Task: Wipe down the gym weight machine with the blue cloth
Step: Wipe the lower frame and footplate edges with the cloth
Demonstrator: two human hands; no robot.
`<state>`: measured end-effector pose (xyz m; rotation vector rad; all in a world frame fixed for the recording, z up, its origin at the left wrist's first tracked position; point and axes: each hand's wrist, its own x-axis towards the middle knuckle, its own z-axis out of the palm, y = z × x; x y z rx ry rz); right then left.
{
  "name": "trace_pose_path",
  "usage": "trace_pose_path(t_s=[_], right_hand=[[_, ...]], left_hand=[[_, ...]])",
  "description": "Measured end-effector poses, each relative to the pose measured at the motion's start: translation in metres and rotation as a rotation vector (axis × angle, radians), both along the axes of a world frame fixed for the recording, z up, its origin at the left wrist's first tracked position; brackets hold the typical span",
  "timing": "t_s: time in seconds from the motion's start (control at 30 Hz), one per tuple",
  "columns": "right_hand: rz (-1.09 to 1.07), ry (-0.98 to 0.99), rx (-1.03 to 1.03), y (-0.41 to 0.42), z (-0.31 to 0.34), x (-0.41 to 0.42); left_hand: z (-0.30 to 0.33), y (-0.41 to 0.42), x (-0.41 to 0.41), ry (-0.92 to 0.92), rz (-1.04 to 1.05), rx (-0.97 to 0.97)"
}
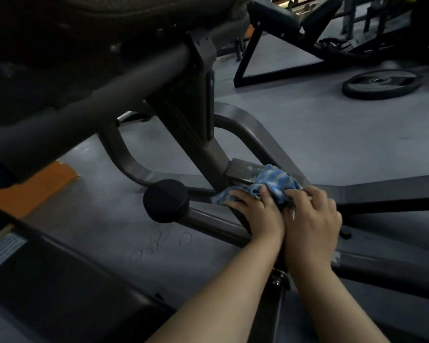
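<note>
We are pressing the cloth [270,185] onto the machine [208,154] frame's low joint, left hand [258,209] and right hand [312,219] both gripping it with curled fingers [235,194].

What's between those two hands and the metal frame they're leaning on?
The blue cloth. In the head view, both the left hand and right hand press it against the machine's frame.
</note>
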<state>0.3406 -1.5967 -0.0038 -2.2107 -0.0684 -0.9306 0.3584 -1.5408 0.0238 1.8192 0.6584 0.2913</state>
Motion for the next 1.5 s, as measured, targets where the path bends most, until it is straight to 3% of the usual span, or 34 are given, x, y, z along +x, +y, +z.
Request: trace_pose_path(t_s=[0.1,0.2,0.5,0.57,0.63,0.83,1.1,1.33,1.43,1.5], right_hand=[[0.112,0.187,0.279,-0.004,0.002,-0.004],[0.143,0.239,0.37,-0.006,-0.003,-0.005],[0.107,0.599,0.573,-0.008,-0.049,-0.007],[0.123,0.636,0.648,-0.004,-0.055,-0.006],[0.133,0.617,0.706,0.002,-0.056,-0.006],[0.204,0.541,0.841,0.034,-0.045,-0.01],[0.196,0.622,0.566,0.023,-0.077,0.003],[0.177,0.648,0.386,0.002,-0.097,0.012],[0.149,0.656,0.337,-0.006,-0.104,0.013],[0.079,0.681,0.347,-0.013,-0.11,0.013]], left_hand=[[0.002,-0.009,-0.001,0.057,-0.038,-0.013],[-0.002,-0.011,-0.008,0.017,-0.066,0.041],[-0.052,0.012,-0.037,-0.156,-0.232,0.635],[-0.059,0.017,-0.044,-0.133,-0.261,0.665],[-0.063,0.019,-0.051,-0.152,-0.232,0.605],[-0.048,0.042,-0.033,-0.214,0.156,0.371],[-0.079,0.024,-0.01,-0.09,0.075,0.205],[-0.112,0.006,0.008,0.191,0.119,0.046],[-0.13,0.001,0.018,0.319,0.17,-0.185],[-0.136,-0.009,0.023,0.337,0.192,-0.594]])
